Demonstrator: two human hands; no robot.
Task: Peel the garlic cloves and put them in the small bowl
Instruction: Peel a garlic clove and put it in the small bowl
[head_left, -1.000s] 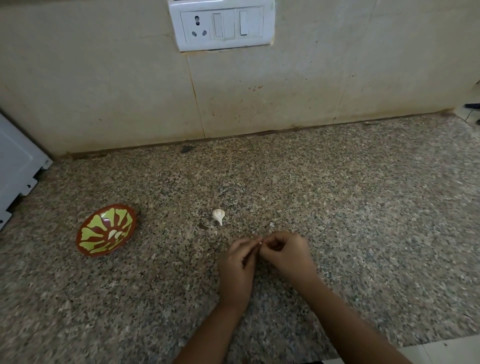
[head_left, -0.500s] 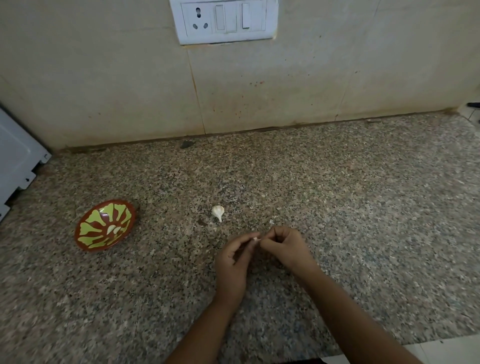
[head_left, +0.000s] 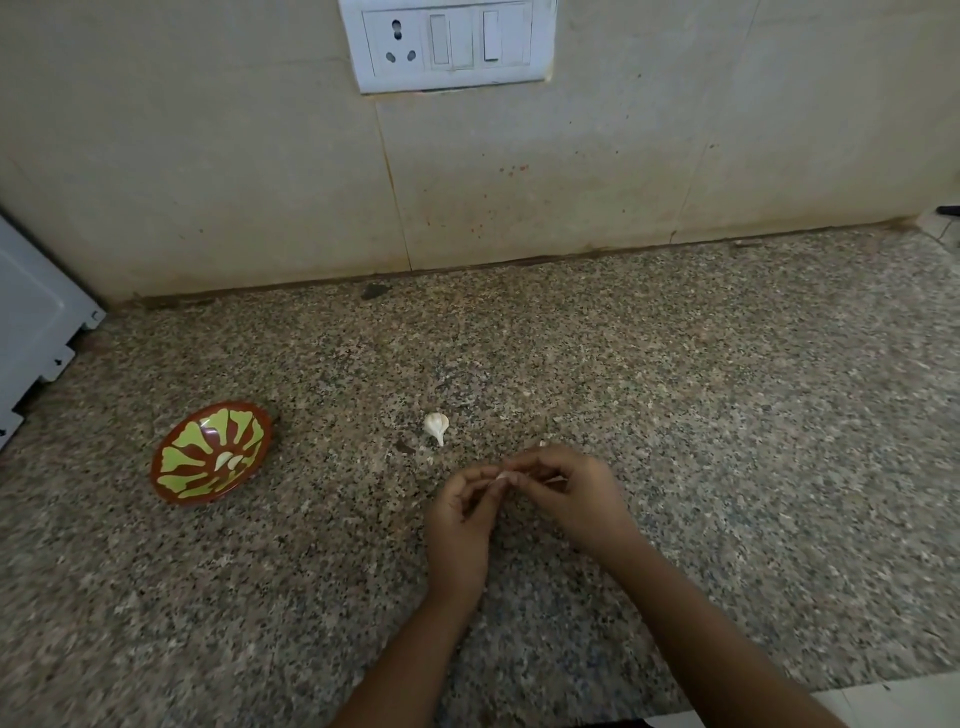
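Note:
My left hand (head_left: 460, 525) and my right hand (head_left: 574, 496) meet over the speckled counter, fingertips pinching a small garlic clove (head_left: 503, 476) between them; only a pale sliver of it shows. An unpeeled garlic clove (head_left: 436, 426) lies on the counter just beyond my hands. The small bowl (head_left: 182, 493), red-brown with a green leaf pattern, sits tilted at the left and holds peeled cloves (head_left: 228, 460) in its middle.
The granite counter (head_left: 727, 415) runs to a beige tiled wall with a white switch plate (head_left: 447, 44). A white appliance (head_left: 31, 332) stands at the far left. The counter's front edge (head_left: 831, 686) lies at the lower right. Small skin bits lie near my hands.
My hands stay together on the clove, fingers shifting slightly as they work it. The camera has tilted a little; bowl and loose clove have not moved.

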